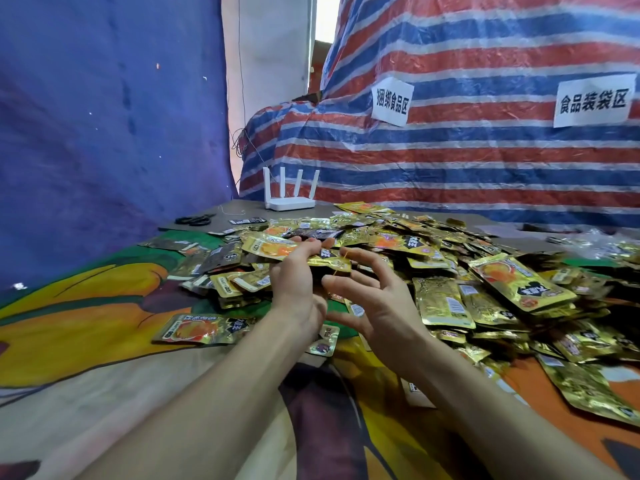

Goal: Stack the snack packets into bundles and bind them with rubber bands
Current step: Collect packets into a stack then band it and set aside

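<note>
From the head view, the only view there is, the bundle [327, 260] of gold snack packets is held up in front of the white router [290, 199], between it and the person and a little to its right, above the near edge of the loose heap [433, 244] that spreads from the router's right across the table [249, 207]. The left hand [298, 282] grips the bundle from below, its fingers [313, 244] curled round the far edge and clamped on it. The right hand [374, 306] hovers just beside, on the side away from the router, with its fingers [360, 258] spread apart and bent. A thin yellow rubber band [344, 253] seems hooked at the forefinger tip, though how it runs round the packets is too fine to tell. The risk I see is the band slipping off that fingertip while stretched and snapping away into the heap. Glossy foil slides easily too (these packets look slick), so if the left grip loosens, the bundle could fan out or shed packets. A band seated only near one end would likely let the bundle splay.
</note>
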`<move>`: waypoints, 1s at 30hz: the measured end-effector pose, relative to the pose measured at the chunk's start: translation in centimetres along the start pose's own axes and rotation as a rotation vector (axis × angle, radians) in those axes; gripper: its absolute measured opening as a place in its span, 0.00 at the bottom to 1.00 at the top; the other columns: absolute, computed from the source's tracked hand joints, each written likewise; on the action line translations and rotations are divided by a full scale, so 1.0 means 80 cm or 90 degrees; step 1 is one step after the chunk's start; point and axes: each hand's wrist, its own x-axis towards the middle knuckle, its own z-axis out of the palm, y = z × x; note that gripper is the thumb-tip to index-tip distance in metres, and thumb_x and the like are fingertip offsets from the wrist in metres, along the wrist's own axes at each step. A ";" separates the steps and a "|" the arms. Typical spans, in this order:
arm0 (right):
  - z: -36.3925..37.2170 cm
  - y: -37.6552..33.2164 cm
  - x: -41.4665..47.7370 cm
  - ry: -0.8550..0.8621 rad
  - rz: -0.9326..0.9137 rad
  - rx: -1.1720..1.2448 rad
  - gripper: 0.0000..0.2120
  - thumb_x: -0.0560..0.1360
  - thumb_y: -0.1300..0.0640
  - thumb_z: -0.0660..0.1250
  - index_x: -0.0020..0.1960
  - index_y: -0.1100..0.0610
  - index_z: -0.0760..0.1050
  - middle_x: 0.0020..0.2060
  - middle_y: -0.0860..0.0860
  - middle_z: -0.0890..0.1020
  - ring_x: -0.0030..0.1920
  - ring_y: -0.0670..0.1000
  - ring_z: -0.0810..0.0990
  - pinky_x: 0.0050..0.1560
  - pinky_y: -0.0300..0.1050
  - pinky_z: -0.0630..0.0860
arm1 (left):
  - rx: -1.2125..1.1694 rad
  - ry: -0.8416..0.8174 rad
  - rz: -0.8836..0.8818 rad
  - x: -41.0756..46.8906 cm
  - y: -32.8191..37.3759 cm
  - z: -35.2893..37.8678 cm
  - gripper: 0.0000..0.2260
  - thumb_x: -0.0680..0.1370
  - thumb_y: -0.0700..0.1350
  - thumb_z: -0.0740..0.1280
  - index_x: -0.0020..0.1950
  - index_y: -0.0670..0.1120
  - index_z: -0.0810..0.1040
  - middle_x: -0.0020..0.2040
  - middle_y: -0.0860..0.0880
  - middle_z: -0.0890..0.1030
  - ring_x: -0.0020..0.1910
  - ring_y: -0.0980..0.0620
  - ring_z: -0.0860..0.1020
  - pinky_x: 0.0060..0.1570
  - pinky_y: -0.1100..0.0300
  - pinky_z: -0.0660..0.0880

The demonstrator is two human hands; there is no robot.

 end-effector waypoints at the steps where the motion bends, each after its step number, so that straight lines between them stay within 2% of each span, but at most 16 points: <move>1: 0.000 0.001 0.000 -0.003 -0.016 0.025 0.26 0.66 0.67 0.79 0.61 0.54 0.79 0.54 0.58 0.84 0.52 0.57 0.86 0.44 0.49 0.83 | -0.001 -0.027 -0.014 0.001 -0.003 -0.001 0.13 0.77 0.38 0.67 0.34 0.44 0.84 0.48 0.41 0.86 0.47 0.38 0.84 0.56 0.39 0.80; 3: -0.001 0.000 0.000 0.004 -0.043 0.052 0.24 0.69 0.70 0.76 0.62 0.55 0.80 0.49 0.57 0.86 0.51 0.57 0.87 0.44 0.46 0.82 | -0.006 -0.077 -0.045 0.001 -0.008 -0.002 0.15 0.78 0.38 0.66 0.33 0.44 0.85 0.43 0.42 0.85 0.39 0.42 0.84 0.44 0.48 0.82; 5: -0.003 0.000 -0.002 0.012 -0.059 0.023 0.26 0.66 0.69 0.78 0.62 0.53 0.82 0.53 0.56 0.86 0.52 0.57 0.86 0.47 0.45 0.82 | 0.046 -0.110 -0.061 -0.003 -0.014 -0.002 0.14 0.78 0.39 0.66 0.34 0.43 0.85 0.40 0.41 0.84 0.36 0.44 0.84 0.37 0.53 0.82; 7: -0.002 0.001 -0.002 -0.003 -0.049 0.006 0.29 0.63 0.64 0.79 0.63 0.52 0.80 0.58 0.58 0.84 0.54 0.57 0.86 0.50 0.48 0.83 | 0.112 -0.118 -0.050 -0.004 -0.019 -0.003 0.16 0.78 0.41 0.67 0.31 0.45 0.85 0.36 0.43 0.81 0.35 0.47 0.82 0.36 0.55 0.78; 9: 0.000 0.001 0.001 -0.008 -0.026 0.026 0.29 0.63 0.61 0.77 0.64 0.53 0.79 0.58 0.57 0.84 0.54 0.56 0.85 0.53 0.52 0.82 | 0.131 -0.124 -0.051 -0.003 -0.020 -0.005 0.15 0.78 0.41 0.66 0.34 0.46 0.86 0.36 0.44 0.81 0.37 0.47 0.82 0.38 0.55 0.78; 11: -0.001 -0.003 0.006 -0.020 0.006 0.086 0.20 0.69 0.57 0.72 0.61 0.55 0.82 0.56 0.57 0.85 0.56 0.56 0.84 0.59 0.55 0.79 | 0.110 -0.147 -0.058 -0.005 -0.017 -0.006 0.13 0.79 0.41 0.62 0.50 0.43 0.87 0.46 0.44 0.85 0.44 0.46 0.84 0.45 0.53 0.81; 13: -0.007 -0.006 0.010 -0.015 0.026 0.094 0.14 0.75 0.56 0.63 0.55 0.55 0.86 0.53 0.57 0.86 0.49 0.54 0.85 0.49 0.49 0.79 | 0.082 -0.181 -0.074 -0.004 -0.015 -0.008 0.16 0.79 0.41 0.59 0.61 0.42 0.83 0.56 0.44 0.85 0.50 0.48 0.85 0.47 0.54 0.82; 15: -0.018 -0.004 0.014 0.010 0.029 0.071 0.16 0.76 0.58 0.59 0.48 0.54 0.87 0.47 0.58 0.87 0.40 0.52 0.84 0.34 0.43 0.77 | 0.066 -0.206 -0.089 -0.003 -0.015 -0.009 0.17 0.80 0.42 0.58 0.61 0.43 0.83 0.58 0.45 0.85 0.47 0.51 0.86 0.41 0.57 0.82; 16: -0.022 -0.004 0.015 0.020 0.025 0.063 0.17 0.76 0.58 0.58 0.47 0.54 0.87 0.46 0.57 0.87 0.39 0.52 0.84 0.33 0.43 0.77 | 0.060 -0.211 -0.098 -0.002 -0.015 -0.009 0.17 0.80 0.42 0.58 0.59 0.43 0.85 0.57 0.46 0.86 0.46 0.50 0.86 0.45 0.55 0.82; 18: -0.027 -0.004 0.017 0.021 0.010 0.046 0.18 0.74 0.56 0.58 0.52 0.55 0.87 0.49 0.58 0.87 0.45 0.54 0.85 0.41 0.47 0.79 | 0.051 -0.215 -0.114 -0.002 -0.013 -0.009 0.18 0.79 0.43 0.57 0.51 0.45 0.88 0.54 0.46 0.86 0.50 0.47 0.85 0.65 0.47 0.75; 19: -0.028 -0.005 0.017 0.018 0.007 0.039 0.20 0.72 0.54 0.59 0.55 0.56 0.86 0.52 0.58 0.86 0.48 0.55 0.84 0.47 0.50 0.79 | 0.050 -0.219 -0.120 -0.001 -0.012 -0.010 0.18 0.79 0.43 0.57 0.51 0.46 0.89 0.55 0.46 0.86 0.53 0.46 0.84 0.69 0.46 0.70; 21: -0.029 -0.007 0.018 0.021 0.009 0.038 0.23 0.67 0.52 0.61 0.56 0.56 0.86 0.54 0.59 0.86 0.51 0.57 0.83 0.50 0.52 0.77 | 0.035 -0.237 -0.143 -0.002 -0.009 -0.012 0.18 0.78 0.44 0.58 0.58 0.43 0.86 0.60 0.44 0.84 0.59 0.44 0.83 0.71 0.45 0.68; 23: -0.030 -0.008 0.021 0.037 0.007 0.044 0.22 0.65 0.54 0.62 0.53 0.56 0.87 0.53 0.58 0.86 0.53 0.58 0.83 0.50 0.52 0.77 | 0.013 -0.253 -0.170 -0.007 -0.008 -0.010 0.21 0.76 0.45 0.60 0.64 0.40 0.82 0.63 0.42 0.82 0.62 0.41 0.81 0.69 0.44 0.71; 25: -0.028 -0.008 0.021 0.051 -0.003 0.028 0.18 0.65 0.56 0.64 0.51 0.56 0.86 0.54 0.55 0.86 0.56 0.60 0.82 0.50 0.54 0.77 | 0.001 -0.246 -0.179 -0.010 -0.011 -0.009 0.19 0.73 0.43 0.63 0.60 0.39 0.82 0.58 0.40 0.84 0.53 0.40 0.83 0.61 0.44 0.76; 27: -0.026 -0.008 0.022 0.061 0.011 -0.015 0.13 0.69 0.58 0.71 0.53 0.58 0.82 0.55 0.55 0.85 0.58 0.60 0.82 0.46 0.52 0.78 | 0.023 -0.236 -0.164 -0.010 -0.013 -0.009 0.12 0.72 0.39 0.64 0.50 0.40 0.85 0.48 0.41 0.86 0.44 0.41 0.85 0.54 0.45 0.77; 30: -0.027 -0.009 0.020 0.057 0.070 -0.051 0.06 0.75 0.61 0.73 0.51 0.59 0.83 0.51 0.57 0.86 0.51 0.58 0.86 0.46 0.56 0.83 | 0.048 -0.242 -0.148 -0.008 -0.015 -0.009 0.14 0.76 0.36 0.64 0.37 0.45 0.87 0.41 0.45 0.85 0.39 0.45 0.85 0.50 0.46 0.78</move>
